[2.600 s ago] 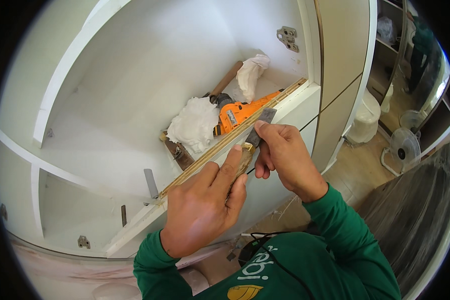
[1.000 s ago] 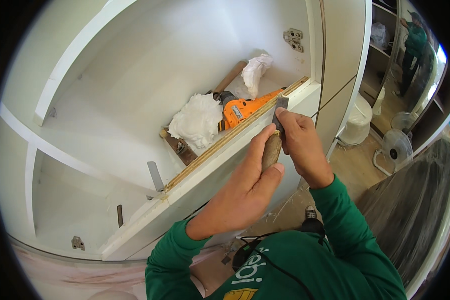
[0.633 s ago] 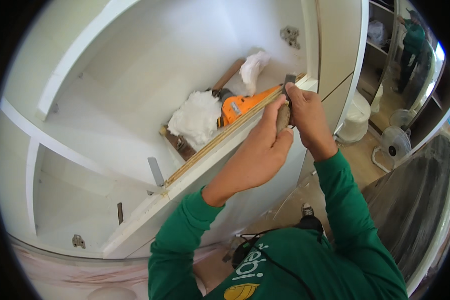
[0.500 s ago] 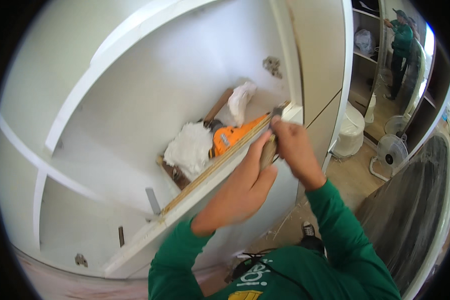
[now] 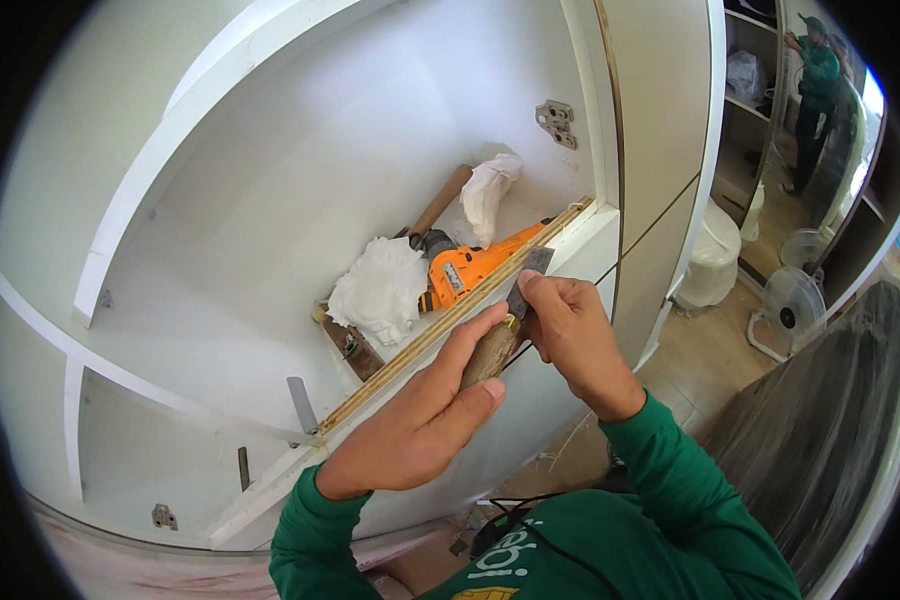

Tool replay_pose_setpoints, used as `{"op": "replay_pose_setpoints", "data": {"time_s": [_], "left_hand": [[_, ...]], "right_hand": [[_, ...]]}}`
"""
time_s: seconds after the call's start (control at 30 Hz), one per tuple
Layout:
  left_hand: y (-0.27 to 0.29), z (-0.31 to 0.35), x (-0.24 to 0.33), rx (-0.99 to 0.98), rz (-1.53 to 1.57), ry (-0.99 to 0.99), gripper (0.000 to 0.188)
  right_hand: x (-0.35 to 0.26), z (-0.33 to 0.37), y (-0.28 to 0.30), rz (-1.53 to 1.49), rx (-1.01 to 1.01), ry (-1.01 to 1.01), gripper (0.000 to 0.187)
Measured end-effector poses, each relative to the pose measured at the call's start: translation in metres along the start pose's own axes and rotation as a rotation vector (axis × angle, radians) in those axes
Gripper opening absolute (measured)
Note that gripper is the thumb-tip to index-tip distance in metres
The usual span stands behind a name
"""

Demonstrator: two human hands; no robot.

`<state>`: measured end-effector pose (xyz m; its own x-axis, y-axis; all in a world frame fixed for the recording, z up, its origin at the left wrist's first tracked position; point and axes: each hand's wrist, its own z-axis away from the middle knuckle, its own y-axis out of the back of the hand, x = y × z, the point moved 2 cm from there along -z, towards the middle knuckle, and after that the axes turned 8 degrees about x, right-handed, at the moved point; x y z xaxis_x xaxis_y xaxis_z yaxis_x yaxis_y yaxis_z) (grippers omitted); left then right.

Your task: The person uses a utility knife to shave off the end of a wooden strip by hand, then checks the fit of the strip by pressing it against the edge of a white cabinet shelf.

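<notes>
A chisel with a wooden handle (image 5: pixel 490 352) and flat dark blade is held over the near frame edge of a white cabinet (image 5: pixel 460 345). My left hand (image 5: pixel 415 425) is closed around the handle, its thumb along the near side. My right hand (image 5: pixel 575 335) pinches the blade, the blade's end showing past the thumb. Beside the blade runs a strip of bare layered wood (image 5: pixel 450 318) along the frame's edge; whether the blade touches it, I cannot tell.
Inside the cabinet lie an orange power tool (image 5: pixel 480 268), white crumpled cloth (image 5: pixel 380 290), a wooden handle (image 5: pixel 440 203) and a brown wooden tool (image 5: pixel 355 348). A metal hinge (image 5: pixel 556 123) sits on the side wall. At right are a fan (image 5: pixel 790 300) and a plastic-wrapped panel (image 5: pixel 810 420).
Both hands have slid along the frame edge toward the lower left with the chisel. More of the blade shows now. The view has shifted slightly.
</notes>
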<state>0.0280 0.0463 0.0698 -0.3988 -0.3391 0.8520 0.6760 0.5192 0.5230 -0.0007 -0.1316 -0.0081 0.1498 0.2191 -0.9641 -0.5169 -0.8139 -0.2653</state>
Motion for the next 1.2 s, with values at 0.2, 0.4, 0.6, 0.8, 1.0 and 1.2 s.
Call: {"op": "replay_pose_setpoints", "data": {"time_s": [0.2,0.4,0.6,0.8,1.0,1.2], "left_hand": [[0.005,-0.01,0.004,-0.057,0.007,0.04,0.055],[0.003,-0.009,0.005,-0.052,0.022,0.055,0.054],[-0.006,-0.006,0.002,-0.018,0.023,0.033,0.053],[-0.025,-0.04,0.003,0.044,-0.062,-0.068,0.053],[-0.013,-0.014,0.004,0.005,0.039,0.05,0.057],[-0.001,0.006,0.009,-0.029,0.063,0.178,0.056]], "right_hand": [[0.001,-0.004,-0.002,-0.047,0.04,0.024,0.05],[0.003,-0.005,-0.002,-0.069,0.037,0.019,0.049],[0.01,-0.007,0.0,-0.072,0.068,0.016,0.045],[-0.003,-0.024,0.014,-0.075,0.131,0.0,0.048],[0.008,-0.018,0.008,0.002,-0.002,0.083,0.05],[0.002,0.007,-0.001,0.031,-0.006,0.076,0.051]]}}
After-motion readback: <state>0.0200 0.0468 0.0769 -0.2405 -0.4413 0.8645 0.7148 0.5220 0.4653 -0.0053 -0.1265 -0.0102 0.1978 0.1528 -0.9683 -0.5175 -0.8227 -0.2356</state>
